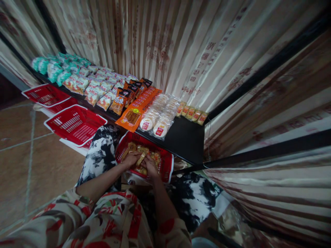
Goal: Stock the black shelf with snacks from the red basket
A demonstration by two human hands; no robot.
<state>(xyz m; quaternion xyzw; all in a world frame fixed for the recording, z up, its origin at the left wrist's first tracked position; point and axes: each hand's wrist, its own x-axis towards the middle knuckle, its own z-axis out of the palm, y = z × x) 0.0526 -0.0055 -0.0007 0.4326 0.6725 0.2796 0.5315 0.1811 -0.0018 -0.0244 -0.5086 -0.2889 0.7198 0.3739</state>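
Both hands are inside a red basket (168, 168) that sits between my knees and has several small yellowish packaged snacks (156, 157) in it. My left hand (131, 159), fingers curled, grips a yellow-wrapped snack packet (141, 159) from the left. On its right side, my right hand (151, 166) closes its fingers around the same packet. The fingertips are partly hidden and dim, so the exact grip is hard to see. More packets lie under and around my hands.
A black shelf (184, 139) beyond the basket carries green packets (55, 69), white packets (97, 91), orange-black packets (120, 101), a flat orange bag (133, 115), clear-wrapped round white cakes (160, 127) and small yellow packets (191, 112). Two red baskets (77, 124) stand left. A pleated curtain (165, 44) hangs behind.
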